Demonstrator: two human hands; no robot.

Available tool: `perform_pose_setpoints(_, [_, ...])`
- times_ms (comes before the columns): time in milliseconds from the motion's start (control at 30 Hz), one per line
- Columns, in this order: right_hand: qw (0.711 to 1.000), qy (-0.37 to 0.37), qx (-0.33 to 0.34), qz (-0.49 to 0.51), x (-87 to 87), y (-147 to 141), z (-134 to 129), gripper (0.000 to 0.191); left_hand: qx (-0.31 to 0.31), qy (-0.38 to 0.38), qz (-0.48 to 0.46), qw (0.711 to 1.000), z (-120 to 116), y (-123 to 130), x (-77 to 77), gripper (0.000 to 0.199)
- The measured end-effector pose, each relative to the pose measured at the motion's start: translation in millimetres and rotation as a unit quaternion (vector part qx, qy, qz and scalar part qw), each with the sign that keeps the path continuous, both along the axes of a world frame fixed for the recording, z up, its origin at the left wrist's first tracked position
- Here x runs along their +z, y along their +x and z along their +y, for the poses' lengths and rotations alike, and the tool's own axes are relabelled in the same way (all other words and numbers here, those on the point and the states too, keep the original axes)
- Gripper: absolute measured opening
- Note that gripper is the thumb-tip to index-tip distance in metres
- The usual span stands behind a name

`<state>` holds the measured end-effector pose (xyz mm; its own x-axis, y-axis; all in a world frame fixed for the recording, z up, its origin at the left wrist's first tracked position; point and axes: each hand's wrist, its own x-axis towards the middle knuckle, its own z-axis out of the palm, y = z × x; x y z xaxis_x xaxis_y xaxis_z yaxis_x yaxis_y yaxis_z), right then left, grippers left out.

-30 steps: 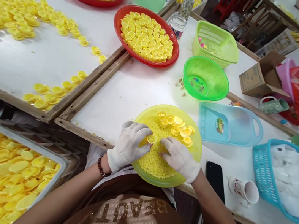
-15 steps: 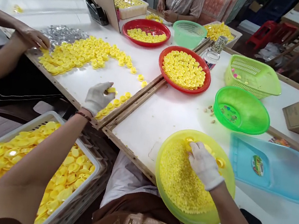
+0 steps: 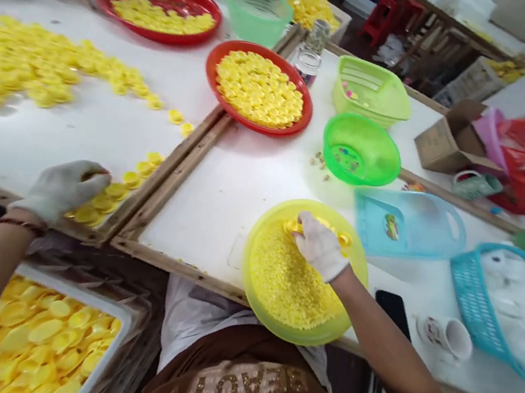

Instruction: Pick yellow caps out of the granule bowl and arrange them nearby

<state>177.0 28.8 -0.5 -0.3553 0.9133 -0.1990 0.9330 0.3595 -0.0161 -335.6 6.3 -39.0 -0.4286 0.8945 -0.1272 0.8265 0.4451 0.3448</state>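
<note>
My left hand [image 3: 68, 189], in a white glove, is closed with fingers curled at a short row of small round yellow plastic caps [image 3: 130, 180] along the wooden edge strip. Whatever its fingertips hold is hidden. My right hand [image 3: 320, 244], also gloved, reaches into a yellow bowl [image 3: 250, 292] filled with fine yellow pellets [image 3: 296, 294]. Its fingers are closed on a yellow cap [image 3: 292, 226] at the pellets' far side. More caps lie beside that hand within the bowl.
A heap of yellow caps [image 3: 16, 62] spreads over the left table. Red trays [image 3: 254, 127] with caps stand behind. On the right are a green bowl [image 3: 362, 150], blue scoop [image 3: 419, 227], phone [image 3: 393, 312], mug [image 3: 445, 337] and blue basket [image 3: 481, 309]. A crate of yellow pieces [image 3: 42, 337] sits below left.
The view has swung to the right. My left hand has come down from above the row of caps to its near end. My right hand stays in the bowl, now with a cap at its fingertips.
</note>
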Motion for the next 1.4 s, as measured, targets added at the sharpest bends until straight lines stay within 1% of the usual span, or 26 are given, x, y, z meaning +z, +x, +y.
perform_pose_setpoints(67, [1.0, -0.004, -0.008, -0.001, 0.8, -1, 3, 0.022, -0.007, 0.018, 0.029, 0.999, 1, 10, -1.2, 0.035])
perform_pose_setpoints(133, [1.0, -0.01, -0.015, 0.0, 1.4, -2, 5, 0.016, -0.029, 0.089, 0.052, 0.994, -1, 31, 3.8, 0.037])
perform_pose_setpoints(167, [1.0, -0.012, -0.015, 0.004, 2.3, -2, 6, 0.012, -0.047, 0.139, 0.053, 0.988, -3, 46, 8.4, 0.035])
perform_pose_setpoints(233, [1.0, -0.011, -0.01, 0.019, 6.2, 0, 3, 0.01, -0.093, 0.238, 0.026, 0.966, -8, 87, 19.5, 0.028])
perform_pose_setpoints(300, [0.999, -0.011, 0.003, 0.038, 12.1, 4, -2, 0.014, -0.171, 0.285, -0.027, 0.943, -14, 138, 30.2, 0.022])
perform_pose_setpoints(367, [0.996, -0.004, 0.048, 0.076, 18.0, 6, -11, 0.017, -0.279, 0.287, -0.103, 0.911, -20, 192, 38.8, 0.018])
perform_pose_setpoints(400, [0.992, -0.001, 0.079, 0.098, 20.0, 7, -17, 0.019, -0.331, 0.278, -0.15, 0.889, -22, 218, 42.2, 0.019])
perform_pose_setpoints(433, [0.987, 0.002, 0.108, 0.118, 21.3, 7, -22, 0.02, -0.378, 0.276, -0.174, 0.866, -24, 243, 45.0, 0.023])
perform_pose_setpoints(467, [0.983, 0.003, 0.132, 0.13, 21.9, 7, -28, 0.02, -0.427, 0.261, -0.168, 0.849, -26, 265, 47.3, 0.029])
perform_pose_setpoints(500, [0.979, 0.002, 0.146, 0.14, 22.0, 7, -33, 0.021, -0.466, 0.241, -0.146, 0.839, -27, 284, 48.8, 0.036])
perform_pose_setpoints(567, [0.974, -0.003, 0.141, 0.177, 21.7, 9, -41, 0.019, -0.51, 0.189, -0.085, 0.835, -28, 313, 49.6, 0.045])
perform_pose_setpoints(600, [0.969, -0.007, 0.131, 0.211, 21.8, 12, -44, 0.018, -0.513, 0.165, -0.065, 0.84, -29, 323, 48.8, 0.046])
perform_pose_setpoints(667, [0.953, -0.027, 0.101, 0.283, 23.3, 19, -48, 0.017, -0.497, 0.14, -0.056, 0.854, -32, 334, 45.0, 0.04])
perform_pose_setpoints(700, [0.95, -0.041, 0.082, 0.299, 24.5, 23, -50, 0.017, -0.486, 0.142, -0.06, 0.86, -34, 335, 42.4, 0.035])
perform_pose_setpoints(733, [0.953, -0.056, 0.062, 0.29, 25.7, 27, -51, 0.016, -0.475, 0.152, -0.064, 0.864, -36, 336, 39.5, 0.029])
perform_pose_setpoints(800, [0.972, -0.096, 0.029, 0.212, 26.6, 34, -56, 0.013, -0.449, 0.187, -0.057, 0.872, -42, 333, 33.8, 0.023])
perform_pose_setpoints(833, [0.98, -0.121, 0.019, 0.159, 25.6, 36, -59, 0.02, -0.435, 0.2, -0.045, 0.877, -45, 330, 31.3, 0.021])
perform_pose_setpoints(867, [0.983, -0.146, 0.013, 0.112, 23.4, 36, -61, 0.03, -0.422, 0.208, -0.032, 0.882, -48, 328, 29.3, 0.02])
perform_pose_setpoints(900, [0.982, -0.168, 0.013, 0.08, 19.9, 36, -64, 0.04, -0.411, 0.211, -0.021, 0.887, -50, 326, 27.7, 0.02])
perform_pose_setpoints(933, [0.98, -0.184, 0.016, 0.07, 15.3, 34, -66, 0.046, -0.404, 0.209, -0.013, 0.891, -53, 324, 26.7, 0.02])
perform_pose_setpoints(967, [0.978, -0.192, 0.022, 0.081, 10.1, 33, -67, 0.048, -0.402, 0.204, -0.008, 0.893, -55, 323, 26.2, 0.022])
perform_pose_setpoints(1067, [0.968, -0.191, 0.05, 0.152, -3.9, 32, -64, 0.035, -0.412, 0.198, -0.016, 0.889, -60, 323, 27.1, 0.025])
perform_pose_setpoints(1133, [0.962, -0.198, 0.071, 0.176, -6.0, 35, -60, 0.028, -0.414, 0.198, -0.036, 0.888, -62, 326, 28.0, 0.023])
perform_pose_setpoints(1233, [0.951, -0.189, 0.078, 0.232, 5.2, 40, -56, 0.019, -0.403, 0.191, -0.061, 0.893, -63, 334, 28.1, 0.022])
perform_pose_setpoints(1333, [0.94, -0.138, 0.078, 0.302, 22.9, 39, -55, 0.015, -0.397, 0.179, -0.066, 0.898, -63, 341, 26.1, 0.021])
perform_pose_setpoints(1400, [0.941, -0.111, 0.092, 0.308, 30.6, 36, -55, 0.016, -0.393, 0.18, -0.071, 0.899, -62, 344, 24.5, 0.019])
